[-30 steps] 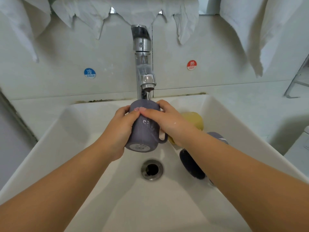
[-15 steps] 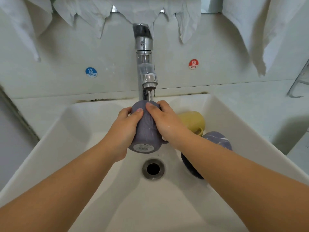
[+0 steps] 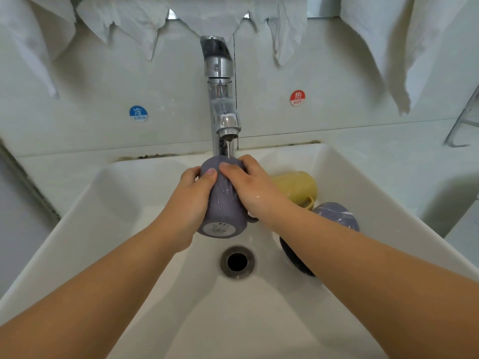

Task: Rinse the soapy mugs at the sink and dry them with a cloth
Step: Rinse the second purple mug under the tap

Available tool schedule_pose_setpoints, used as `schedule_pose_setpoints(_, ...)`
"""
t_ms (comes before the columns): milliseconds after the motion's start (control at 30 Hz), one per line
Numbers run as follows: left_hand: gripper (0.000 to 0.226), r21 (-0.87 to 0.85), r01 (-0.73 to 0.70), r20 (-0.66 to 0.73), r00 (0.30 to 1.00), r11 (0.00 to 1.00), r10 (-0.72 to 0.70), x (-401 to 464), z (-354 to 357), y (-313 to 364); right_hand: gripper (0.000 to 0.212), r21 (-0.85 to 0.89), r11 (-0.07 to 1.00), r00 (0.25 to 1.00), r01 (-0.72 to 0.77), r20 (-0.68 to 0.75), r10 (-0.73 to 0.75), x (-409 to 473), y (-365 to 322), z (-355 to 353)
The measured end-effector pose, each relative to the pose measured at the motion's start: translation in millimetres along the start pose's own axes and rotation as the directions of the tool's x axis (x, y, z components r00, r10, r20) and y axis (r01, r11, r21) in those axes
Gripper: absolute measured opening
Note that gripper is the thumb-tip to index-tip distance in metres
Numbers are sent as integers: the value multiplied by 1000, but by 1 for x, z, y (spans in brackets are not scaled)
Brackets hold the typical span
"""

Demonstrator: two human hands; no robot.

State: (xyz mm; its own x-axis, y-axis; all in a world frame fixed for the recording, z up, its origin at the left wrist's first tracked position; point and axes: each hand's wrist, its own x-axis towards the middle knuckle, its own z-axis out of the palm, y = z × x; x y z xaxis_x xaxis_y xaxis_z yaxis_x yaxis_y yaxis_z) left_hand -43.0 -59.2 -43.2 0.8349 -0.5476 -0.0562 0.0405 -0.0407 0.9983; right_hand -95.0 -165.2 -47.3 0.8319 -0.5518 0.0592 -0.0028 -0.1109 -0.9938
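Note:
A purple-grey mug (image 3: 223, 203) is tilted with its base toward me, its mouth up under the chrome tap (image 3: 222, 99), where a thin stream of water runs. My left hand (image 3: 191, 200) grips the mug's left side. My right hand (image 3: 251, 187) wraps its upper right side, fingers over the rim. A yellow mug (image 3: 298, 187) lies on its side in the white sink (image 3: 108, 216) behind my right wrist. A dark blue marbled mug (image 3: 334, 216) lies beside it, partly hidden by my right forearm.
The drain (image 3: 237, 261) sits in the basin's middle below the held mug. White cloths (image 3: 383, 42) hang along the wall above. Cold (image 3: 138, 114) and hot (image 3: 297, 97) stickers flank the tap. A metal rack's edge (image 3: 464, 125) shows at far right.
The mug stays under the running tap in both hands. My right hand has slid further up toward the rim, and the mug's handle has turned more out of sight.

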Motion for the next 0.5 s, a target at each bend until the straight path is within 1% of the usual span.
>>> schedule_pose_setpoints(67,27,-14,14,-8,1000,1000,-14,1,-1,0,27,-10,1000,1000,0,-3,0,0,1,1)
schedule_pose_setpoints(133,28,-47,34,-17,999,998,-35,2,-5,-1,29,-35,999,998,-32,55,33,1,-2,-3)
schedule_pose_setpoints(167,27,-82,50,-20,998,995,-52,3,-7,0,25,-37,998,994,-43,100,46,2,-4,-8)
schedule_pose_setpoints(233,26,-184,95,1,995,978,-96,4,-12,0,17,31,997,979,-76,190,68,5,-8,-19)
schedule_pose_setpoints(300,29,-275,138,36,990,951,-133,5,-13,1,29,76,989,957,-124,273,99,6,-10,-30)
schedule_pose_setpoints(367,31,-309,154,57,988,939,-143,5,-14,0,41,48,987,940,-151,317,129,5,-11,-33)
schedule_pose_setpoints(433,32,-326,155,60,988,933,-143,3,-11,-1,38,24,991,951,-135,283,123,3,-9,-30)
schedule_pose_setpoints(500,34,-296,131,43,991,946,-124,3,-7,-3,29,20,995,981,-97,170,93,1,-8,-24)
